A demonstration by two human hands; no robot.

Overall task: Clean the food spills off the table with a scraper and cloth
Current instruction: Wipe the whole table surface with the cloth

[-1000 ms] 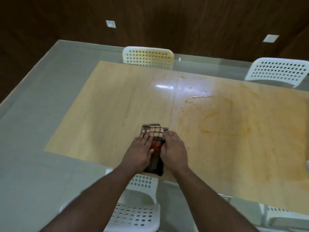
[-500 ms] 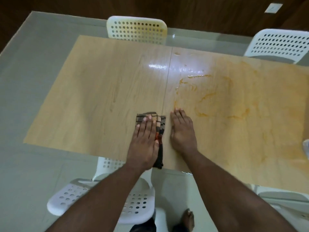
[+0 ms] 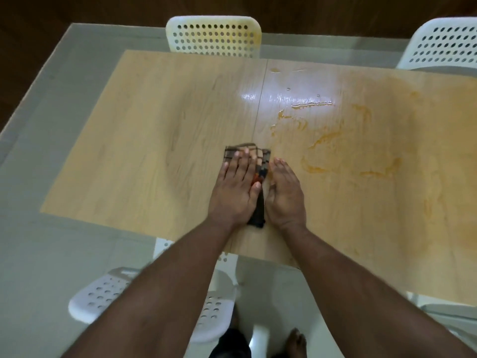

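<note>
Cloth mostly hidden under hands; far-right chair perhaps cropped.

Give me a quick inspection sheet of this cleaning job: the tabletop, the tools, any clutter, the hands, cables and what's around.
Surface: wooden table, orange food smears and a wet streak on its right half.
Job's things: folded checked cloth lies flat near the front edge; no scraper seen.
Clutter: nothing seen.
Hands: left hand presses flat on the cloth; right hand lies flat on the table beside the cloth's right edge.
Cables: nothing seen.
Surroundings: white perforated chairs at the far side, far right and near side; pale tiled floor; dark wood wall; the person's bare foot.
</note>
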